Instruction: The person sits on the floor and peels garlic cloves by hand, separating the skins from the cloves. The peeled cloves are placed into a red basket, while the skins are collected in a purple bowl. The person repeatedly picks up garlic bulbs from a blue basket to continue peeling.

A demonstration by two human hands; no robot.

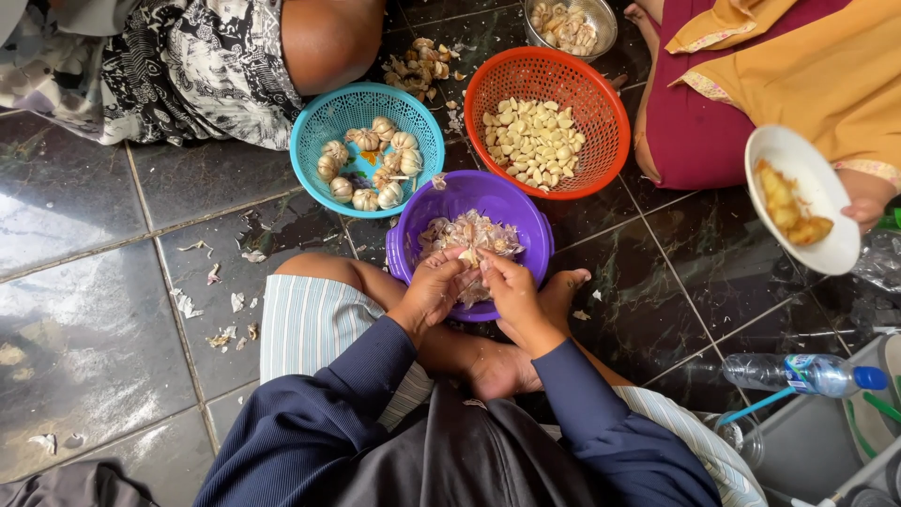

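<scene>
Both hands [472, 282] over purple basket rim [540, 221]

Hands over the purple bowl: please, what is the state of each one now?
Left hand: closed, pinching a garlic piece above the purple bowl.
Right hand: closed on the same garlic piece.

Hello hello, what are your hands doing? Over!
Left hand and right hand both pinching one garlic piece. Over purple basket of skins. Nothing blocking.
</scene>
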